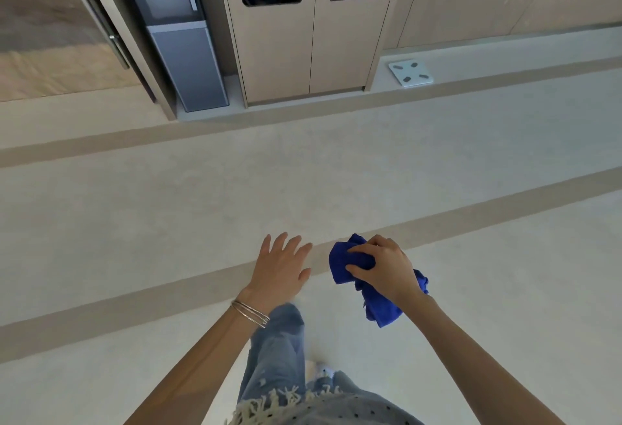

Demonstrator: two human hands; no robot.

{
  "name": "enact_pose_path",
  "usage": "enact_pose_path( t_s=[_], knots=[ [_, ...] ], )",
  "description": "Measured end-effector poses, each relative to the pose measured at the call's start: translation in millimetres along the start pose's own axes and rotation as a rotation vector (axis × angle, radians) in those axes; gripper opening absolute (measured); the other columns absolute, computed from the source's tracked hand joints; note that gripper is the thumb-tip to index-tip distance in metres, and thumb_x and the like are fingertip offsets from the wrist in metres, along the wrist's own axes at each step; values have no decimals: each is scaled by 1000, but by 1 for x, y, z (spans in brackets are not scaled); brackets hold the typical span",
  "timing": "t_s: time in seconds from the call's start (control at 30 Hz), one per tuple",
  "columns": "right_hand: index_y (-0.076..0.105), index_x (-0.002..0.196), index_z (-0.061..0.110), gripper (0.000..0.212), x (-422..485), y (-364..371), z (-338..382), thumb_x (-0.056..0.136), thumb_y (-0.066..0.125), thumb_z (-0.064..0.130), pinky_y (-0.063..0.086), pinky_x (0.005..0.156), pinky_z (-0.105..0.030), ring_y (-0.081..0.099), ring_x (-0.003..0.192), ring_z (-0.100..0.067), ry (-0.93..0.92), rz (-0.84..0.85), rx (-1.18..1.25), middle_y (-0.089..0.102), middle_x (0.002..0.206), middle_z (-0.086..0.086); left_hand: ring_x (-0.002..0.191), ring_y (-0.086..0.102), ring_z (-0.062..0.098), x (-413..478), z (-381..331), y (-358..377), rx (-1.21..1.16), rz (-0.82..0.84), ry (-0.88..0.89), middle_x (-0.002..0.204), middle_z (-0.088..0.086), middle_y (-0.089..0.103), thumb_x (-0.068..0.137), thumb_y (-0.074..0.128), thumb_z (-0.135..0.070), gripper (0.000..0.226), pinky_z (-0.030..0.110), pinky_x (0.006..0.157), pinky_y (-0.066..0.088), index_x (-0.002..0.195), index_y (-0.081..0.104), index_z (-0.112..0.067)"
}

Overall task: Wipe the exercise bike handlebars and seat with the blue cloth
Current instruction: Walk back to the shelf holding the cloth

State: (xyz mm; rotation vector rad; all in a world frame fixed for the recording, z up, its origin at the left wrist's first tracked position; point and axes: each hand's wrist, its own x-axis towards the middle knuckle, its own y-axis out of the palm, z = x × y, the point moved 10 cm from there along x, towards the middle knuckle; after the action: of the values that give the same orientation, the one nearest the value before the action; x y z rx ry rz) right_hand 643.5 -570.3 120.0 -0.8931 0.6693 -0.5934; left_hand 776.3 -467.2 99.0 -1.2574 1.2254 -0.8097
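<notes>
My right hand point(383, 266) is closed around a bunched blue cloth point(346, 264), held out in front of me at about waist height; part of the cloth hangs down below my wrist. My left hand point(281, 268) is stretched out beside it with the fingers spread and nothing in it. Thin bangles circle my left wrist. No exercise bike, handlebars or seat appear in the head view.
Pale floor with tan stripes stretches ahead. A beige cabinet with two dark openings point(309, 30) stands against the far wall, a grey dispenser machine point(175, 27) to its left. A white bathroom scale point(410, 72) lies on the floor at the right. My legs in jeans are below.
</notes>
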Motion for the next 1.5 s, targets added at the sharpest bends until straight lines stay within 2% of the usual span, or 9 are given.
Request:
enact_pose_path(
  t_s=[0.13, 0.3, 0.43, 0.6, 0.9, 1.0, 1.13, 1.37, 1.5],
  knots=[
    [63, 113, 32, 33, 58, -9, 18, 81, 64, 38, 38, 81, -26, 49, 105, -16, -4, -34, 21, 58, 109, 5, 141, 18, 26, 50, 37, -16, 5, 0, 19, 154, 3, 25, 96, 35, -43, 54, 47, 114, 11, 145, 24, -24],
    [63, 113, 32, 32, 140, -36, 60, 81, 63, 38, 43, 82, -30, 49, 105, -16, -12, -69, 16, 57, 110, 5, 136, 32, 31, 113, 105, -69, 14, -92, 15, 147, 8, 40, 93, 46, -39, 51, 49, 111, 20, 140, 37, -20],
    [63, 112, 34, 31, 193, -55, 93, 81, 63, 37, 41, 77, -27, 48, 105, -15, -10, -128, 29, 57, 108, 6, 140, 20, 28, 153, 143, -95, 47, -66, 38, 153, 4, 26, 97, 34, -41, 53, 47, 114, 13, 145, 24, -22],
    [64, 110, 34, 30, 245, -55, 120, 80, 63, 37, 41, 74, -27, 49, 102, -14, -4, -137, 43, 57, 106, 7, 141, 19, 27, 190, 185, -106, 38, -37, 36, 154, 4, 23, 97, 33, -42, 53, 45, 114, 13, 146, 20, -23],
    [63, 112, 34, 33, 345, -55, 128, 80, 63, 38, 43, 77, -28, 48, 106, -14, -19, -61, 18, 57, 109, 6, 137, 30, 30, 263, 237, -105, -7, -4, -3, 151, 8, 31, 95, 42, -39, 54, 49, 112, 19, 144, 28, -21],
    [64, 112, 34, 32, 390, -67, 125, 80, 64, 38, 45, 78, -29, 49, 105, -15, -31, -64, 24, 58, 109, 6, 138, 25, 29, 300, 248, -108, 11, 36, -8, 153, 8, 24, 96, 39, -39, 55, 48, 113, 16, 146, 22, -22],
    [63, 112, 34, 32, 458, -94, 119, 80, 63, 38, 44, 76, -28, 49, 105, -14, -37, -67, 34, 57, 109, 6, 141, 18, 26, 360, 266, -131, 36, 61, -29, 156, 5, 17, 98, 33, -40, 55, 47, 115, 11, 147, 15, -24],
    [62, 113, 34, 32, 573, -160, 118, 81, 62, 38, 43, 77, -26, 48, 104, -14, -79, -94, 43, 56, 108, 6, 142, 16, 26, 481, 292, -191, 32, 2, -61, 156, 4, 16, 98, 32, -40, 53, 45, 115, 11, 147, 15, -25],
    [62, 113, 32, 33, 622, -182, 114, 81, 63, 38, 44, 79, -29, 48, 105, -15, -95, -87, 30, 56, 108, 5, 142, 17, 26, 528, 298, -200, 13, -1, -63, 156, 4, 18, 98, 33, -40, 53, 45, 116, 11, 146, 17, -25]
  ],
)
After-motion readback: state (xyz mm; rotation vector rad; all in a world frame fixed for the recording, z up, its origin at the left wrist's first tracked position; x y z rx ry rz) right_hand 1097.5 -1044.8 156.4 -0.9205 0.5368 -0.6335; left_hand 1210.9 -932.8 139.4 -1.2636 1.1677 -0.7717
